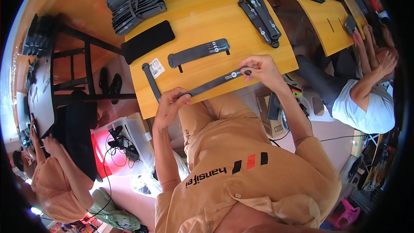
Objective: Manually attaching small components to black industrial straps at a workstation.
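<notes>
A flat, narrow dark grey band (211, 83) with white print is stretched out straight between my two hands, above the table's near edge. My left hand (171, 103) pinches its left end between thumb and fingers. At the other end, my right hand (261, 70) grips it with the fingertips. Just beyond lies a wider dark grey band (196, 53) with white marks, with small black tabs showing under its edge. Another narrow band (152, 82) rests on the tabletop near my left hand, beside a white printed label (157, 67).
On the yellow table (202, 15) lie a black pouch (148, 42), a tied stack of dark bands (134, 6) and several more bands (260, 19) at right. People sit at tables on both sides. A clear bin with cables (133, 140) stands on the floor.
</notes>
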Motion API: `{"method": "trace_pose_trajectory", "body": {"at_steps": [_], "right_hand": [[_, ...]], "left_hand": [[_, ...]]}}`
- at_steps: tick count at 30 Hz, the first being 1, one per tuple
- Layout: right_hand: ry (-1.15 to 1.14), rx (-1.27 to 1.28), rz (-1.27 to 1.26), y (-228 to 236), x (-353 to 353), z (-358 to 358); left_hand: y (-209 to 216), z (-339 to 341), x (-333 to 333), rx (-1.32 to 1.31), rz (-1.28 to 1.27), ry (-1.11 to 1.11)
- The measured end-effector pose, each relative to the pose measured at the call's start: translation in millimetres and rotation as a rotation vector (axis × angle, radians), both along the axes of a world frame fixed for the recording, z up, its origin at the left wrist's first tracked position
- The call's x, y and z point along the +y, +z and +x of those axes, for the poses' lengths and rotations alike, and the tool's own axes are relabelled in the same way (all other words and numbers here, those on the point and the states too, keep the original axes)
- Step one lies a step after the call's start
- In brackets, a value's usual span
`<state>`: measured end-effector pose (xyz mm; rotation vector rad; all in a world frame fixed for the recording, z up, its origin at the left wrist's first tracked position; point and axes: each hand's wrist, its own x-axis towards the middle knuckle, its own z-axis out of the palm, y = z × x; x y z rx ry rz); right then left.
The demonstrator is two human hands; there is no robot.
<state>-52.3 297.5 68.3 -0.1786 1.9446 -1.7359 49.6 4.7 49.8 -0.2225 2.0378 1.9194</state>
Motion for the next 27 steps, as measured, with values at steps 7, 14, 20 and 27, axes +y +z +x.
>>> {"method": "trace_pose_trajectory", "body": {"at_steps": [7,14,20,27], "right_hand": [[-0.056,0.012,-0.05,-38,-18,-17],[-0.21,0.016,0.006,-47,-32,-27],[-0.284,0.029,0.116,-61,-34,-38],[-0.35,0.155,-0.043,-77,-42,-49]], "left_hand": [[-21,-26,-2,0.081,-0.123,0.33],[-35,-40,-8,0.088,0.008,0.495],[-39,-49,-7,0.064,0.018,0.539],[-52,-56,-8,0.141,-0.147,0.578]]}}
